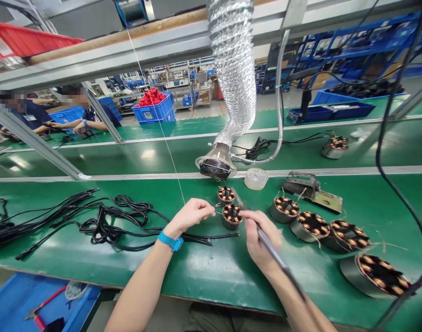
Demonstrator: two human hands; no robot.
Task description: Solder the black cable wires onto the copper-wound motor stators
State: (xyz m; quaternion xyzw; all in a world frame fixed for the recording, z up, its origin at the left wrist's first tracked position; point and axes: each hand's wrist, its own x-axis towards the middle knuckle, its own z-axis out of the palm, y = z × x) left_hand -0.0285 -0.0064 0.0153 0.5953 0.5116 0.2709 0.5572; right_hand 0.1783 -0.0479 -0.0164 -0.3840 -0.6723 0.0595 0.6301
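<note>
My left hand (197, 213), with a blue band on its wrist, is closed in a pinch on thin solder wire (169, 150) that runs down from a spool (133, 11) overhead. Its short end pokes out past my fingertips beside a small wound motor stator (232, 217). My right hand (262, 235) grips a soldering iron (271, 251), blurred by motion, whose tip is raised over that stator. Just behind stands a second stator (226, 194). Both show copper coils round a black core.
Several larger stators (311, 226) with loose wire ends stand at right, near a soldering iron stand (301, 184). Black cables (107, 221) lie at left. A fume duct (231, 69) hangs ahead, beside a tape roll (255, 178). Co-workers (93, 113) sit across the bench.
</note>
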